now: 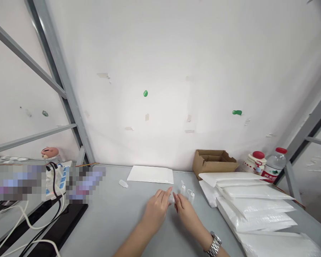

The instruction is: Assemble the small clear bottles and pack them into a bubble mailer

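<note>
"Near the middle of the grey counter [109, 214], what are the two hands doing?"

"The left hand [157, 204] has its fingers bent around a small translucent object [172, 198], and the right hand [184, 206] pinches the same piece from the other side, thumb and fingertips together. Most of it is hidden by the fingers, so its full shape cannot be told."

"And just beyond the right hand?"

"Two little white bottles stand upright there, near each other, both with a looped strap at the top: one [183, 189] farther back, the other [192, 197] nearer and to the right, partly covered by the hand."

"Any other small piece?"

"A whitish one [123, 184] lies on its side at the left, well apart from the hands, near a flat white sheet [150, 174] by the wall."

"What fills the right side?"

"A loose pile of white padded mailers [256, 210], with an open cardboard box [216, 166] behind it. A jar with a red lid [253, 163] and a clear bottle with a red cap [275, 165] stand past the pile."

"And on the person's wrist?"

"A silver watch [214, 245], on the right arm. Far left, a white power strip [58, 180] has cables plugged in."
</note>
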`<state>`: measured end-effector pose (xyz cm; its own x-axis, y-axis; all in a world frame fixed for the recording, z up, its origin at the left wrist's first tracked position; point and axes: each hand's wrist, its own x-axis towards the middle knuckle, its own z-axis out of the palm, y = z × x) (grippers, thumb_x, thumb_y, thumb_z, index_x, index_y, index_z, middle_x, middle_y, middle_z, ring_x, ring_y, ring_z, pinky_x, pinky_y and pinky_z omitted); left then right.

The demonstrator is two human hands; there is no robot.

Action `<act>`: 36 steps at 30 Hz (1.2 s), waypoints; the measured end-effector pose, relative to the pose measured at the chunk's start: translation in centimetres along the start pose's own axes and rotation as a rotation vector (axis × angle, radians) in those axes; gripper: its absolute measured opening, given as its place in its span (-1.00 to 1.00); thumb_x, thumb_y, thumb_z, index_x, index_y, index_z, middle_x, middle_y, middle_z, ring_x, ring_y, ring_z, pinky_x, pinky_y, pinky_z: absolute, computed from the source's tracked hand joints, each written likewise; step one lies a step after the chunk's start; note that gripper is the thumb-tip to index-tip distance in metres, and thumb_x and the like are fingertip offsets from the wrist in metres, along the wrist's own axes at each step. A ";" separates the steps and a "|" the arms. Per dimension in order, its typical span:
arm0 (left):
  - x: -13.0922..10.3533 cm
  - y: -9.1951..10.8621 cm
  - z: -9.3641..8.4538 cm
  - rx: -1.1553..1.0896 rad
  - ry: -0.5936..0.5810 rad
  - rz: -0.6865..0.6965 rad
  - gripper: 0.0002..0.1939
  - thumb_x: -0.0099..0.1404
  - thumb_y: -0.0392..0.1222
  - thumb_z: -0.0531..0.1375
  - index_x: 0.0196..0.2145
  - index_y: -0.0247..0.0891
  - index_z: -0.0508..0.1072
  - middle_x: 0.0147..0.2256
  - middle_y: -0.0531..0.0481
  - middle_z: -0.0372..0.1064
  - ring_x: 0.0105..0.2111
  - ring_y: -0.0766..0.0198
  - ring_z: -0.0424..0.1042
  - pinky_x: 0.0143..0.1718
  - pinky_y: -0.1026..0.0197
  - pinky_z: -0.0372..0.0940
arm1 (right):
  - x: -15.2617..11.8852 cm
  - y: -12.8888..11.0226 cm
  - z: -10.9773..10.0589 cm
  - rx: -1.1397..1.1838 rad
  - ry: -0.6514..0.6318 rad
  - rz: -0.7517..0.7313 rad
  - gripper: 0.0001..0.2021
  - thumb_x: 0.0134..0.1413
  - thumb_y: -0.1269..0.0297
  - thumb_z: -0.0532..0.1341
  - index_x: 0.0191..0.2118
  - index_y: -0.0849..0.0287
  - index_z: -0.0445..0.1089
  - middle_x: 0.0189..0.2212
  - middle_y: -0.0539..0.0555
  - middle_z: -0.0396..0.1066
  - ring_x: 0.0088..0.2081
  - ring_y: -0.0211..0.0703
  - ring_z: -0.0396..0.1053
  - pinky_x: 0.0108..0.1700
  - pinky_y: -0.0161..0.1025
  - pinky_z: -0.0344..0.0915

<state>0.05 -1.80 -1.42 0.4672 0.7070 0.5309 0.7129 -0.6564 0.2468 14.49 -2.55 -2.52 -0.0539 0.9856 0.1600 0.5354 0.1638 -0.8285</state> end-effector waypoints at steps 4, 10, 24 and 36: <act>0.0 -0.2 0.1 -0.038 0.022 -0.013 -0.56 0.27 -0.36 0.00 0.10 -0.22 0.10 -0.30 -0.06 0.40 -0.26 0.20 0.38 -0.30 0.15 0.36 | 0.0 -0.6 -0.9 0.103 -0.079 0.029 -0.61 0.20 0.02 -0.17 -0.54 0.10 0.08 -0.66 -0.09 0.16 -0.59 -0.24 0.14 -0.47 -0.30 0.09; 0.1 -0.5 0.1 -0.180 0.042 -0.104 -0.50 0.20 -0.43 0.03 0.09 -0.15 0.10 -0.25 0.02 0.41 -0.21 0.25 0.37 -0.24 0.17 0.36 | -0.4 -1.1 -2.0 -0.078 -0.070 -0.107 -0.71 0.19 0.05 -0.09 -0.41 0.11 0.17 -0.52 -0.03 0.26 -0.48 -0.20 0.19 -0.42 -0.29 0.05; 0.4 -0.1 -0.3 -0.118 0.043 -0.171 -0.64 0.24 -0.39 -0.01 -0.07 -0.11 0.37 -0.35 -0.02 0.30 -0.27 0.24 0.31 -0.32 0.23 0.33 | 1.0 -0.9 -2.5 0.407 -0.110 0.184 -0.47 -0.21 -0.30 0.08 -0.55 0.17 0.27 -0.67 -0.05 0.31 -0.78 -0.37 0.10 -0.73 -0.35 -0.07; 0.7 0.4 -1.0 -0.324 0.050 -0.412 -0.72 0.22 -0.14 0.07 -0.11 -0.05 0.41 -0.37 0.03 0.29 -0.35 0.26 0.32 -0.30 0.21 0.28 | 0.6 -2.6 -4.5 0.695 0.186 0.175 -0.59 -0.25 0.02 0.30 -0.28 0.20 0.48 -0.47 0.07 0.44 -0.56 -0.26 0.28 -0.47 -0.28 0.22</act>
<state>0.12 -1.78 -0.12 0.1510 0.9155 0.3729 0.6302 -0.3798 0.6772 16.88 -2.55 2.12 0.1599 0.9866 0.0315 -0.1377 0.0539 -0.9890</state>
